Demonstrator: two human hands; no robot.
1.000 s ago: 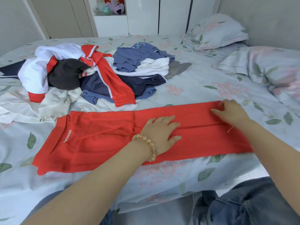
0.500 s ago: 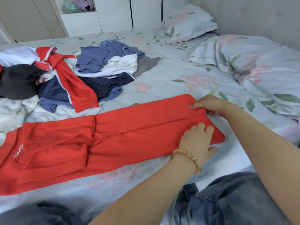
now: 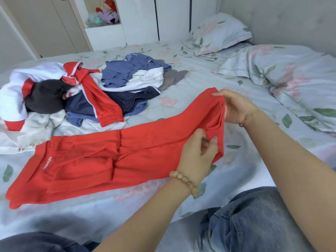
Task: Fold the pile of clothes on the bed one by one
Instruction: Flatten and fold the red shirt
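Observation:
Red trousers [image 3: 101,160], folded leg on leg, lie lengthwise across the flowered bed sheet [image 3: 181,84], waistband at the left. Their cuff end is raised off the sheet at the right. My left hand [image 3: 198,157], with a bead bracelet, pinches the near corner of the cuffs. My right hand [image 3: 236,108] grips the far corner. Behind the trousers sits the pile of unfolded clothes [image 3: 81,91]: white, red, black, navy and blue pieces heaped together.
Two flowered pillows [image 3: 218,33] and a bunched duvet [image 3: 291,79] fill the right side of the bed. White cupboards [image 3: 141,19] with soft toys stand behind the bed. My knees in blue jeans [image 3: 254,220] press against the bed's near edge.
Both hands went from pressing flat on the trouser legs to taking hold of the cuff end. That end has risen off the sheet.

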